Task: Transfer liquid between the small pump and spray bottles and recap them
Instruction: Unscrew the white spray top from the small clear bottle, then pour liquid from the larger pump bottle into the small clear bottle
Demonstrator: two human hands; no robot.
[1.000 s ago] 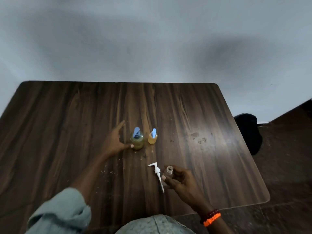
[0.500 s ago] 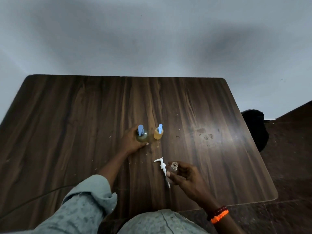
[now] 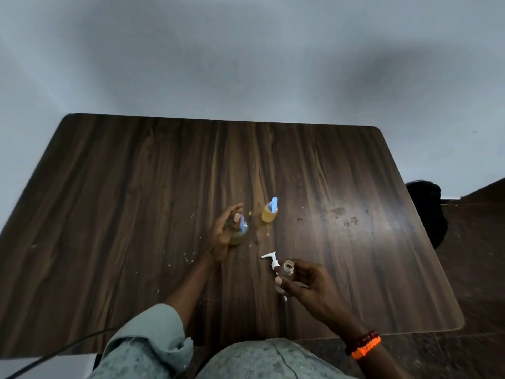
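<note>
Left hand (image 3: 225, 236) curled around the greenish pump bottle (image 3: 240, 231), thumb over the top by its blue pump head; bottle upright on the dark wood desk (image 3: 136, 201), long axis vertical. Small amber bottle (image 3: 269, 212) stands upright just right of it, apart from both hands, blue top tilted up and to the right. Right hand (image 3: 308, 285) closed on a small clear bottle (image 3: 287, 269), uncapped, open mouth facing up. White pump cap (image 3: 271, 259) lies flat on the desk just left of that bottle, nozzle pointing left, tube running toward the near edge under the right thumb.
</note>
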